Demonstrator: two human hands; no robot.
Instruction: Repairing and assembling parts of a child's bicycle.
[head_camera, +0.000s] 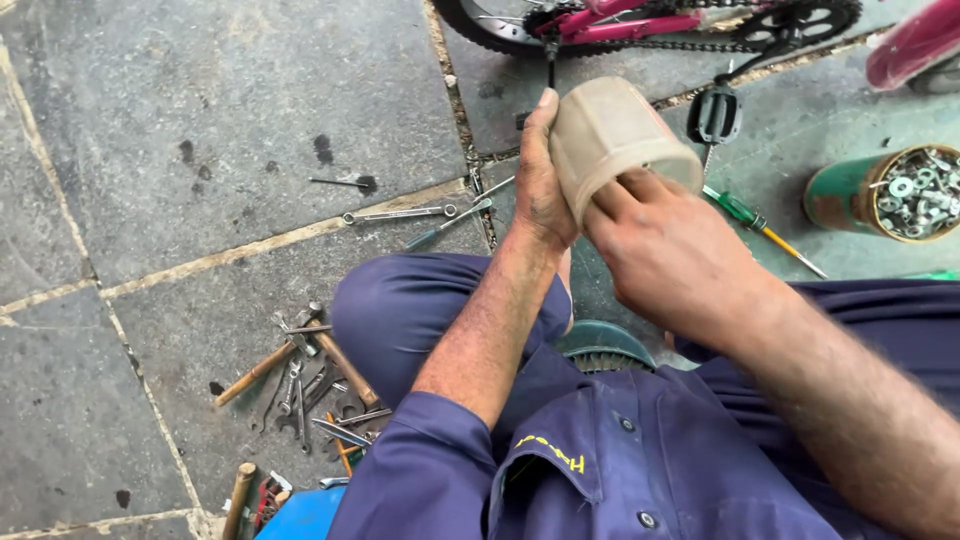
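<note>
Beige plastic tub (608, 135) sits clamped in your left hand (540, 190), fingers wrapped round it, while your right hand (670, 255) dips fingertips inside its mouth.

A beige plastic tub (610, 135) sits just above the centre of the view, toward one o'clock, tilted with its open mouth facing down and right. It is faceted, dull and scuffed, with no label showing. The left hand (540, 180) grips its closed end from the nine o'clock side, thumb along the wall; the fingers (625, 190) of the right hand (670, 255) reach into its mouth from five o'clock.

At three o'clock, near the frame's edge, a green round tin (845, 195) lies tilted on the stone floor, its rim rusty, its mouth full of silver nuts and washers (915, 192).

No signs or screens show.
</note>
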